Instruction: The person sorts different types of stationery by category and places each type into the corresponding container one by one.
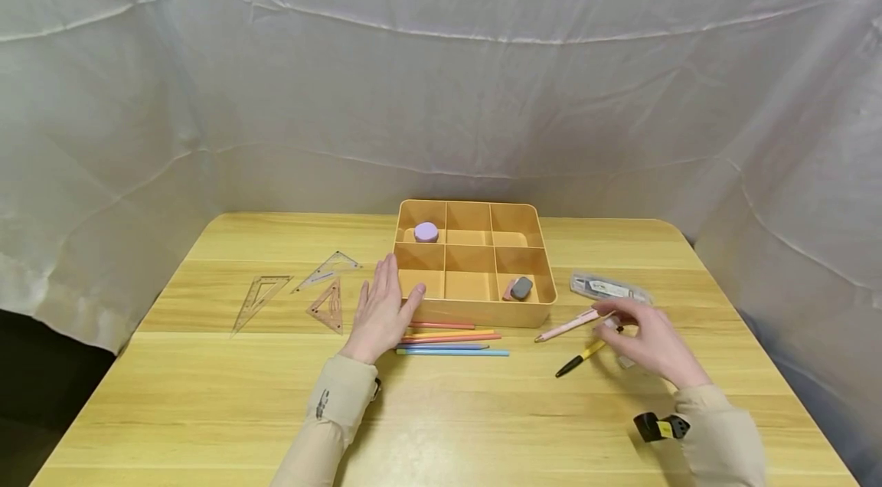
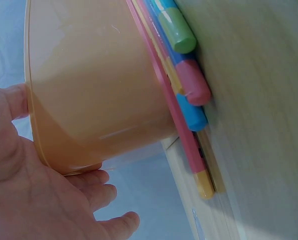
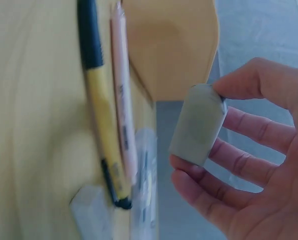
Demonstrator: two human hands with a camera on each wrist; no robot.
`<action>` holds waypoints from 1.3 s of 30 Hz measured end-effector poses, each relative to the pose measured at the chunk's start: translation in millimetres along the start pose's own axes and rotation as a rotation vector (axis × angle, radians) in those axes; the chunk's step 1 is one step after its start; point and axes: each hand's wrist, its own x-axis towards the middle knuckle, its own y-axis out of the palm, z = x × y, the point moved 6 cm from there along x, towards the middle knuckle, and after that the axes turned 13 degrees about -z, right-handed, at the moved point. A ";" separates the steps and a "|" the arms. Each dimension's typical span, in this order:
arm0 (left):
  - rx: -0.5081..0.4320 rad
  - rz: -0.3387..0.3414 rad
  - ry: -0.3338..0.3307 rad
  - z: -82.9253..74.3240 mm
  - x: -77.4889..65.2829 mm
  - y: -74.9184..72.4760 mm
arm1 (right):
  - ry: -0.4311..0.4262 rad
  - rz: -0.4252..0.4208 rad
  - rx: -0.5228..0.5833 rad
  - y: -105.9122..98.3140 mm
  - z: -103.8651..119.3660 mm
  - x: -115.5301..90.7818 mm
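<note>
My right hand (image 1: 651, 338) pinches a whitish eraser (image 3: 198, 122) between thumb and fingers, raised above the table right of the organizer box. Below it lie a pink pen (image 1: 566, 325) and a yellow pen (image 1: 582, 359) with black ends. Another pale eraser (image 3: 91, 210) lies on the table beside the yellow pen. My left hand (image 1: 379, 315) rests against the front left corner of the orange six-compartment organizer box (image 1: 482, 312), its thumb at the front rim and fingers along the left side. Several colored pencils (image 1: 455, 353) lie in front of the box.
A lilac round object (image 1: 426, 232) sits in the back left compartment. The front right one holds a dark grey eraser-like piece (image 1: 521, 288) and a reddish piece. Several set squares (image 1: 327, 307) lie at left; a clear case (image 1: 606, 288) lies right of the box.
</note>
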 end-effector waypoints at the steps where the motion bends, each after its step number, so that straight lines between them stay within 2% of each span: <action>1: 0.001 0.000 0.000 0.1 0.1 0.0 | -0.003 -0.008 0.008 0.0 2.6 1.1; 8: -0.001 0.002 -0.003 -0.1 -0.1 -0.1 | -0.064 -0.034 0.085 1.8 21.2 8.3; 15: -0.004 0.003 -0.003 -1.2 -0.3 -0.5 | -0.150 -0.072 0.104 5.7 39.4 16.5; 25: -0.009 0.002 -0.005 -1.3 -0.4 -1.1 | -0.155 -0.016 0.127 14.7 58.9 34.2; 31: -0.004 0.002 -0.004 -1.2 -0.3 -1.0 | -0.215 -0.034 0.145 20.0 67.4 45.8; 39: -0.005 0.002 -0.004 -0.8 -0.1 -0.6 | -0.242 -0.041 0.128 23.2 79.7 54.3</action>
